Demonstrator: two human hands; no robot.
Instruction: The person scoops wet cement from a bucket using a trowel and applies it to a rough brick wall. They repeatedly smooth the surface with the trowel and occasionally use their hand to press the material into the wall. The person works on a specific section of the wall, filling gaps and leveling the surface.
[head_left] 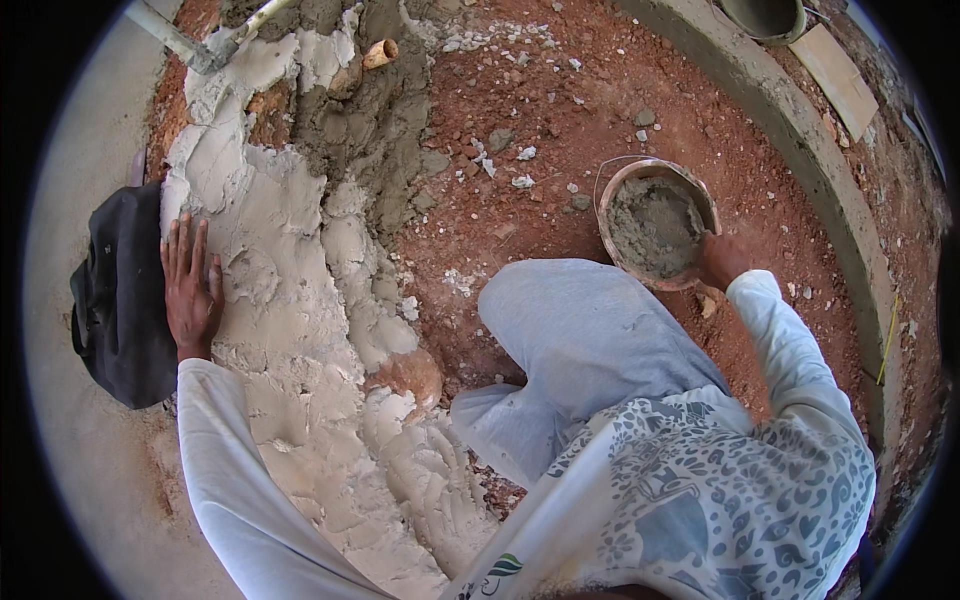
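Observation:
My left hand (192, 290) lies flat with its fingers stretched out, over the edge of a strip of pale, smeared mortar (270, 240). Beside it, on the left, is a crumpled black cloth or bag (130, 295). On the right, my right hand (722, 262) is closed at the near right rim of a round bucket (622, 254). Grey wet mortar (655, 225) fills much of that bucket, and its thin wire handle hangs over the left side. The fingertips of this hand are partly hidden at the rim.
Reddish soil (520, 110) with scattered stones lies beyond my bent leg. A curved concrete edge (790, 110) bounds it on the right. Behind that are another bucket (765, 20) and a flat board (835, 80). A pipe stub (380, 54) pokes up from darker mortar.

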